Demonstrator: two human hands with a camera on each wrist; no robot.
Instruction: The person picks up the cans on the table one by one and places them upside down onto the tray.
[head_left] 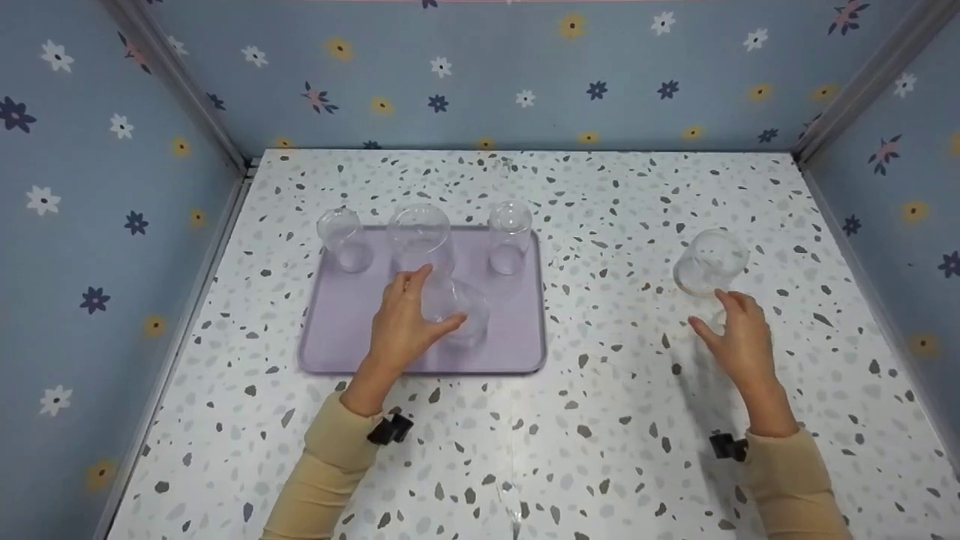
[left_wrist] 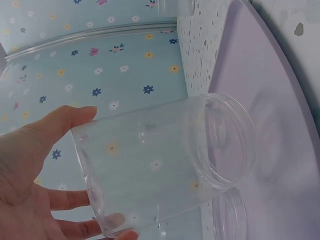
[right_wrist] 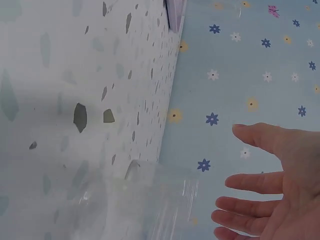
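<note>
My left hand point(head_left: 399, 324) holds a clear jar point(head_left: 469, 319) over the front of the lilac tray point(head_left: 337, 349). The left wrist view shows thumb and fingers around one end of this transparent cylinder point(left_wrist: 150, 162), its ringed end pointing toward the tray. Behind it are a small clear jar point(head_left: 351, 255), a wide clear jar point(head_left: 420, 232) and a narrow clear jar point(head_left: 510, 244), along the tray's far side. My right hand point(head_left: 741, 341) hovers apart with fingers spread, holding nothing visible. Just beyond its fingertips stands another clear jar point(head_left: 709, 262), also in the right wrist view.
The speckled white table point(head_left: 600, 420) carries everything. Flowered blue panels point(head_left: 487, 75) close it in at the back and both sides. A faint transparent shape beside the right thumb is too unclear to name.
</note>
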